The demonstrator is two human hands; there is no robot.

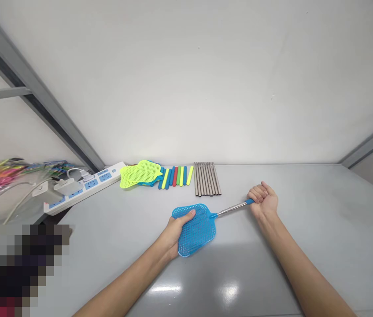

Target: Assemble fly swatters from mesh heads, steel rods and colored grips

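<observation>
A blue fly swatter (201,231) with a perforated head and a silvery metal rod is held above the grey table. My left hand (177,229) grips the head's left side, thumb on top and the other fingers hidden beneath. At the other end, my right hand (263,200) is closed around the blue handle, so most of the handle is hidden. Behind the swatter lie several metal tubes (207,179) side by side. Left of them is a row of coloured handles (175,176) in blue, yellow, red and green. Yellow swatter heads (145,171) are stacked over blue ones.
A white power strip (89,185) with plugs and cables runs along the table's left edge. Colourful items in clear plastic (4,176) lie beyond it. A pale wall (199,88) rises behind the table (325,229). The lower left corner is pixelated.
</observation>
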